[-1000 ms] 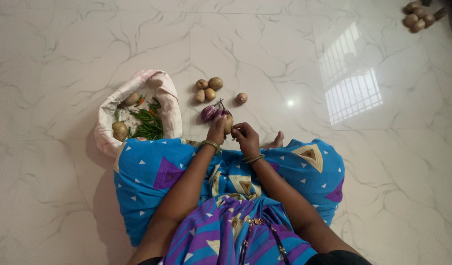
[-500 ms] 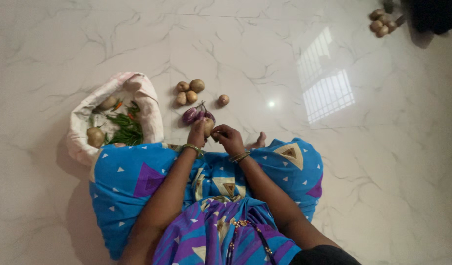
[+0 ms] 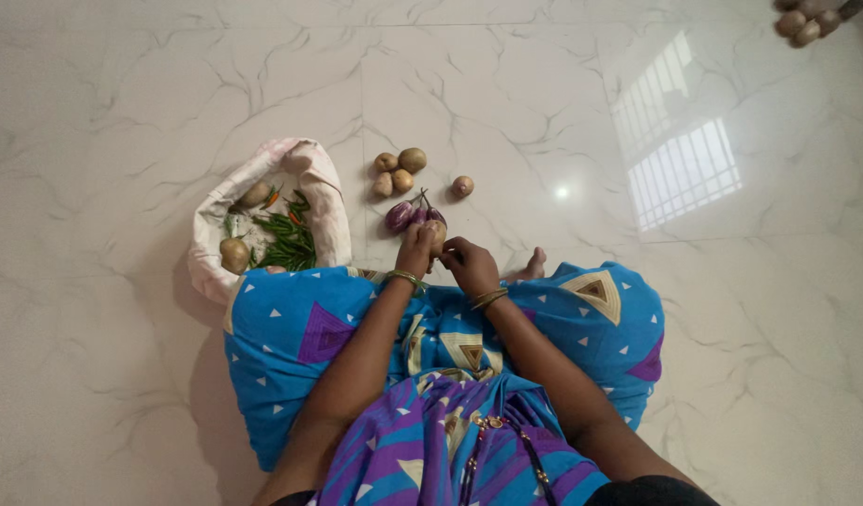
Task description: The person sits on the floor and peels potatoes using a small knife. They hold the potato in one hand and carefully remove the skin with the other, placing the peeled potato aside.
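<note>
I sit on the white marble floor in a blue patterned garment. My left hand (image 3: pixel 415 248) grips a small brown potato (image 3: pixel 437 237) just above my lap. My right hand (image 3: pixel 469 263) touches the same potato from the right, fingers curled against it. Right beyond my hands lie small purple eggplants (image 3: pixel 400 215) on the floor. Further out sit three loose potatoes (image 3: pixel 398 171) in a cluster and a single potato (image 3: pixel 462 186) to their right.
A white cloth bag (image 3: pixel 319 187) lies open at my left knee, holding green chillies (image 3: pixel 283 240), a red chilli and potatoes. More potatoes (image 3: pixel 801 22) lie at the top right corner. My toes (image 3: pixel 534 262) show beside my right knee.
Both hands stay together on the potato; only the camera view has swayed left and back. The vegetables on the floor have not moved.
</note>
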